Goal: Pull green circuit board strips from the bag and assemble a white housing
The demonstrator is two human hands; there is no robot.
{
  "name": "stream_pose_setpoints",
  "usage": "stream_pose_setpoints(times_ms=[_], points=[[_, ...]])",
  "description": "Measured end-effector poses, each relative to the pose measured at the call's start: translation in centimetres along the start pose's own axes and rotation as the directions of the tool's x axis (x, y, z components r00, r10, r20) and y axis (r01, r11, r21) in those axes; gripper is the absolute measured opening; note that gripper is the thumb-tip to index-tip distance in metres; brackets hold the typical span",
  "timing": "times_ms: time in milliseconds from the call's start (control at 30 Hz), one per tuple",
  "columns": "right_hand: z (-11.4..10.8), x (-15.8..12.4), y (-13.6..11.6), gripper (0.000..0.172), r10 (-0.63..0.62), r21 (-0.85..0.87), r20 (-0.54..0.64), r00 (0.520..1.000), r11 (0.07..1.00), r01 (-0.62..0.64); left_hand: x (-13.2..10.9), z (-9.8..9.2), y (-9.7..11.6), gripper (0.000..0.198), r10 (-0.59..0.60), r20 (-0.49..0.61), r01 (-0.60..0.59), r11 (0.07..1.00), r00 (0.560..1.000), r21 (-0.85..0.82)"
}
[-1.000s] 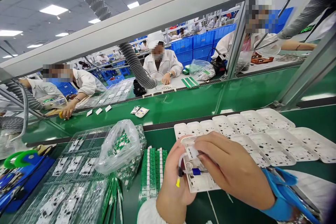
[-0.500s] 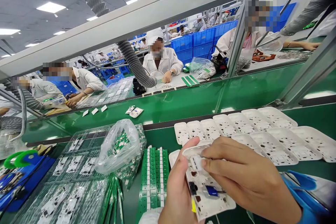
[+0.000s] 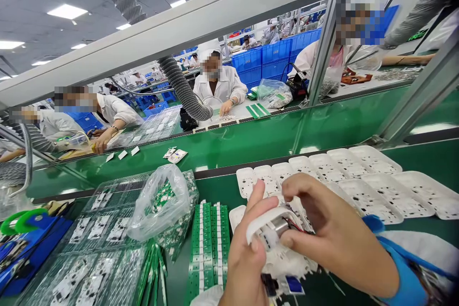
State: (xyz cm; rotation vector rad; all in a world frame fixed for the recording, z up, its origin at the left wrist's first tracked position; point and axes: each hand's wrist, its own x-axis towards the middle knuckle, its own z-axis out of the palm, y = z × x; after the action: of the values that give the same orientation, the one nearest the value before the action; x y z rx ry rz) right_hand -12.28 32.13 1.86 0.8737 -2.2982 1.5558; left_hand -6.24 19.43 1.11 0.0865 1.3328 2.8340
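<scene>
My left hand (image 3: 245,253) is wrapped around the near left side of a white plastic housing (image 3: 264,217), which is tilted on edge. Thumb and curled fingers of my right hand (image 3: 344,234) grip the same housing from the right. Between the hands a silver cylindrical part (image 3: 280,224) with red and black wires shows inside it. A small blue piece (image 3: 294,284) and a black part (image 3: 268,283) sit at its lower end. My fingers hide much of the housing. A blue band circles my right wrist.
Rows of white housings (image 3: 387,196) lie behind my right hand. Green circuit board strips (image 3: 202,248), an open bag of small boards (image 3: 161,205) and clear trays with white parts (image 3: 100,227) lie to the left. Beyond the green ledge (image 3: 229,138), co-workers sit under a slanted metal beam.
The housing has turned from showing its open inner face to a tilted, edge-on pose, bringing the silver cylinder and wires into sight. My right hand has shifted its grip, thumb now lower.
</scene>
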Motion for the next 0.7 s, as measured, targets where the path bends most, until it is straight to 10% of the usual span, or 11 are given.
stream_pose_setpoints(times_ms=[133, 233, 400, 533, 700], points=[[-0.4, 1.0, -0.8, 0.009, 0.097, 0.218, 0.425, 0.9, 0.954, -0.206, -0.2, -0.4, 0.0, 0.042, 0.095, 0.07, -0.107, 0.974, 0.993, 0.201], [-0.7, 1.4, -1.1, 0.016, 0.044, 0.227, 0.363, 0.931, 0.965, -0.134, 0.3, -0.7, 1.0, 0.038, 0.116, 0.021, -0.113, 0.883, 0.993, 0.456], [-0.5, 1.5, -0.5, 0.023, 0.07, -0.087, 0.309, 0.948, 0.995, -0.045, 1.6, -0.7, 3.7, 0.018, 0.037, -0.065, 0.047, 0.359, 0.997, 0.932], [0.5, 0.4, -0.1, 0.013, -0.215, -0.33, 0.011, 0.977, 0.921, 0.206, 2.3, -1.1, 3.6, 0.022, -0.012, -0.246, 0.234, 0.357, 0.969, 0.905], [2.4, -1.5, -0.1, 0.012, -0.36, -0.261, 0.125, 0.925, 0.887, 0.38, 3.0, -1.9, 2.0, 0.022, 0.052, -0.311, 0.279, 0.319, 0.949, 0.906]])
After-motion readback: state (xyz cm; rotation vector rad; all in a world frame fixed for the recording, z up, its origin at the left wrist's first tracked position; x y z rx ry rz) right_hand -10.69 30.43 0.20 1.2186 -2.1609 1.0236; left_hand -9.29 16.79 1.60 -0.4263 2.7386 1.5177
